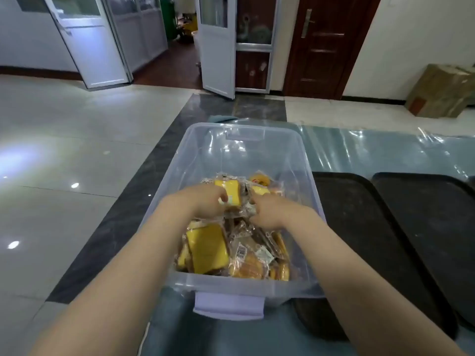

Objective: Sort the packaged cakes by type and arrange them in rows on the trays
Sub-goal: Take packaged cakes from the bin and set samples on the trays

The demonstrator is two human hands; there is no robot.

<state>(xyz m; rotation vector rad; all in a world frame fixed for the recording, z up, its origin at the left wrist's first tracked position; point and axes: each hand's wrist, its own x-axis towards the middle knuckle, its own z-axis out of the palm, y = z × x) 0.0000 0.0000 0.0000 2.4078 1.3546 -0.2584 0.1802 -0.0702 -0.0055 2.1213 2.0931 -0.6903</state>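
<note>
A clear plastic bin [305, 160] stands before me on the floor, holding several packaged cakes. A large yellow square cake [207, 249] lies near its front, and round golden cakes [250, 265] sit beside it. Both my hands reach into the bin. My left hand [208, 201] grips a small yellow packaged cake [230, 194] lifted above the pile. My right hand [267, 214] has its fingers curled on clear wrappers in the pile's middle, next to another yellow cake [259, 190]. Two black trays [359, 227] [424, 214] lie to the bin's right, bare.
A sheet of clear plastic film [372, 150] covers the blue surface under the bin and trays. Glossy tiled floor stretches to the left. A cardboard box [442, 91] stands at the far right wall. Open white doors [218, 47] and a brown door stand behind.
</note>
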